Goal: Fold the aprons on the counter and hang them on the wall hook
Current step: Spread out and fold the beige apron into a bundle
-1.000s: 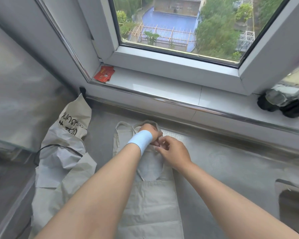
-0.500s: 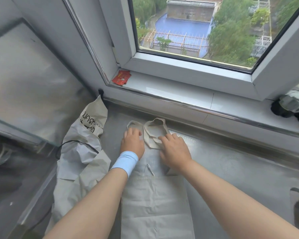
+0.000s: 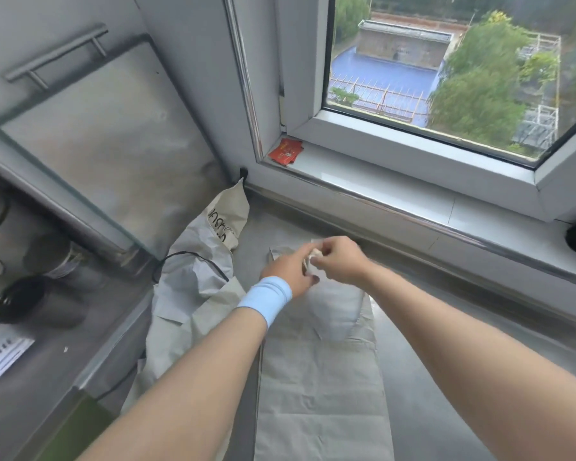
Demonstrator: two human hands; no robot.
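Apron (image 3: pixel 320 377): narrow strip on counter (image 3: pixel 463 344), part folded
Hands: left hand (image 3: pixel 288 271) and right hand (image 3: pixel 341 261) both pinch its straps (image 3: pixel 313 258) at far end
Second apron (image 3: pixel 193 287): crumpled at left, unfolded
Remaining: likely both folds, then hanging; hook not in view

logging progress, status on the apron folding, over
Left hand and right hand both pinching the top end of the folded apron, raised off the counter. Second apron crumpled beside it, left, not yet folded. Nothing blocking.
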